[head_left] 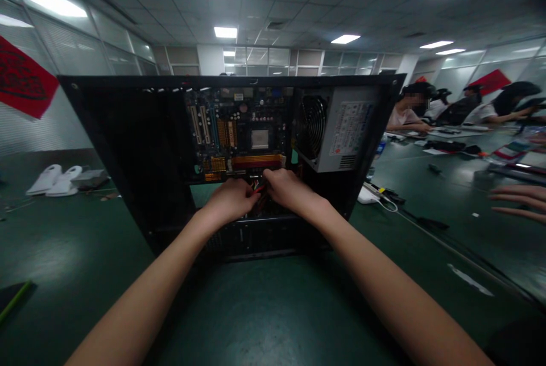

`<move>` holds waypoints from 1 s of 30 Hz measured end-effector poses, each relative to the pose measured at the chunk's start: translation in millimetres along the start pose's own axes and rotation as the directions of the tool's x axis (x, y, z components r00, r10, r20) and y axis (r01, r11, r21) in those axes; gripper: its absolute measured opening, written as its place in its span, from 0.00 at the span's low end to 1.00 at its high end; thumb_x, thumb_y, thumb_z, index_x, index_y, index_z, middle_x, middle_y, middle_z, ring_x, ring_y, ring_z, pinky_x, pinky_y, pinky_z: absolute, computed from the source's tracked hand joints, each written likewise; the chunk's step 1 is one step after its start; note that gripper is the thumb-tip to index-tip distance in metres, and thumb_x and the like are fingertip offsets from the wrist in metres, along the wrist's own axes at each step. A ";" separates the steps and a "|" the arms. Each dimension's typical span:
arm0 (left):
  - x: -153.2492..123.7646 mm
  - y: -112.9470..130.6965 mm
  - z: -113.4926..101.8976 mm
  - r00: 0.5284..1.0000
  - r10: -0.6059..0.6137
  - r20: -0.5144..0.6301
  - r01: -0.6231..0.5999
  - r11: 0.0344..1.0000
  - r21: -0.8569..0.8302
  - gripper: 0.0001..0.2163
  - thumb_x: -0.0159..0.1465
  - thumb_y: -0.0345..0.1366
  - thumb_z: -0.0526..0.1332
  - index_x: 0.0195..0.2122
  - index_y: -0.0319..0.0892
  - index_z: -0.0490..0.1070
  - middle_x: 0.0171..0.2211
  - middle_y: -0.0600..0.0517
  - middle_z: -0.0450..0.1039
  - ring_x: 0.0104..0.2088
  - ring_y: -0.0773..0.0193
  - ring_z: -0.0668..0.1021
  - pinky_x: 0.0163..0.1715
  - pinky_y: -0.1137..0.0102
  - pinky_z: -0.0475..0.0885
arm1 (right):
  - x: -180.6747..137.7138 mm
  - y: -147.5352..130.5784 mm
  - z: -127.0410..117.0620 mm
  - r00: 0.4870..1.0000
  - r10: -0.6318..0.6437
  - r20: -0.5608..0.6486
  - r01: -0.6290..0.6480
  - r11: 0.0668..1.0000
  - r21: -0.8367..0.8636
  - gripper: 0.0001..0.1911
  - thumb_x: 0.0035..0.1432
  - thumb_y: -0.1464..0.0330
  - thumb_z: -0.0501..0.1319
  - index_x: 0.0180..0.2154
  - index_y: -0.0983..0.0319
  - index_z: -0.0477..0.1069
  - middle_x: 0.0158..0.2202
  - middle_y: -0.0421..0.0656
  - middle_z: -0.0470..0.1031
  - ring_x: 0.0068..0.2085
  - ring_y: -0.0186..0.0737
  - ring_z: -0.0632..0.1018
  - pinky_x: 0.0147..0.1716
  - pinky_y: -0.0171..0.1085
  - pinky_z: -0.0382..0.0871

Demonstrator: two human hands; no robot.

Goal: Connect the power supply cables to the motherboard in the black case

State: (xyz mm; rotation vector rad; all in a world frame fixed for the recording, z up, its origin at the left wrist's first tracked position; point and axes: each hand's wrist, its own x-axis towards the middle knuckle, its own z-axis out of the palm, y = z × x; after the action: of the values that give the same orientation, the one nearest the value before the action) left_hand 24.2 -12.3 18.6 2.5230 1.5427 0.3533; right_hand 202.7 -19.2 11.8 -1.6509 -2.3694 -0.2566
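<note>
An open black computer case (123,150) stands upright on the green table. Inside it, a motherboard (239,133) is mounted at the back wall, with a square processor (260,138) on it. The grey power supply (347,127) fills the upper right corner, its fan facing left. My left hand (232,198) reaches into the case below the board, its fingers pinched on thin cables (257,187), some of them red. Close beside it is my right hand (284,184), fingers curled at the same bundle. What its fingertips hold is hidden.
The green table (264,309) extends all round the case. White objects (55,179) lie to the left. A white power strip (371,192) and cables are at the right. Another person's hand (522,200) shows at the right edge; several people (409,110) sit farther back.
</note>
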 end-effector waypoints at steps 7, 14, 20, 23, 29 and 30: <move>-1.4 1.0 -2.0 1.000 0.007 0.016 -0.008 1.000 0.006 0.17 0.70 0.44 0.56 0.30 0.43 0.79 0.28 0.47 0.79 0.27 0.59 0.76 0.28 0.65 0.61 | 3.1 0.0 -2.6 0.989 0.147 0.016 -0.147 0.989 -0.032 0.16 0.73 0.72 0.51 0.49 0.68 0.77 0.46 0.57 0.81 0.48 0.54 0.83 0.42 0.40 0.73; -3.0 2.7 -1.9 0.999 0.018 0.029 -0.019 1.000 0.024 0.16 0.71 0.43 0.56 0.33 0.42 0.80 0.29 0.47 0.80 0.29 0.59 0.77 0.29 0.66 0.63 | 9.8 7.4 0.5 0.989 0.137 0.050 -0.136 0.990 -0.026 0.18 0.71 0.72 0.52 0.49 0.67 0.80 0.48 0.58 0.81 0.50 0.53 0.83 0.44 0.40 0.73; -3.2 2.6 -1.1 0.999 0.031 0.023 -0.031 0.999 0.028 0.17 0.71 0.45 0.57 0.33 0.42 0.80 0.29 0.47 0.80 0.30 0.59 0.78 0.29 0.66 0.62 | 10.9 9.6 4.3 0.988 0.149 0.043 -0.148 0.989 -0.013 0.18 0.70 0.71 0.52 0.49 0.67 0.80 0.47 0.58 0.82 0.48 0.54 0.83 0.42 0.40 0.73; -2.0 0.9 -0.4 0.999 0.035 -0.009 -0.035 0.999 0.010 0.15 0.70 0.45 0.58 0.33 0.43 0.79 0.30 0.49 0.80 0.30 0.59 0.78 0.29 0.66 0.61 | 5.1 5.6 1.9 0.991 0.122 0.058 -0.121 0.993 -0.018 0.19 0.72 0.70 0.51 0.48 0.67 0.80 0.47 0.58 0.82 0.48 0.54 0.84 0.42 0.40 0.74; -2.1 0.0 -0.8 0.990 0.059 -0.129 -0.058 0.998 0.017 0.11 0.68 0.44 0.61 0.42 0.42 0.76 0.36 0.48 0.81 0.35 0.56 0.80 0.32 0.67 0.64 | -1.3 1.2 -4.5 0.992 0.106 0.074 -0.106 0.994 0.003 0.20 0.73 0.69 0.51 0.49 0.67 0.80 0.47 0.59 0.82 0.48 0.55 0.84 0.42 0.41 0.74; -2.4 0.1 -0.8 0.988 0.062 -0.143 -0.061 0.998 0.010 0.11 0.68 0.43 0.62 0.44 0.42 0.75 0.36 0.48 0.81 0.36 0.56 0.80 0.32 0.67 0.65 | -1.0 1.6 -4.2 0.992 0.103 0.067 -0.104 0.995 0.006 0.20 0.73 0.69 0.51 0.49 0.67 0.80 0.47 0.59 0.82 0.48 0.56 0.84 0.42 0.41 0.75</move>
State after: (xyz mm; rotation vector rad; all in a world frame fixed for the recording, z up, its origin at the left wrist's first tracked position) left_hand 22.9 -14.4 19.1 2.6057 1.5180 0.5507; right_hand 204.9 -20.7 15.5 -1.7983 -2.3192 -0.1734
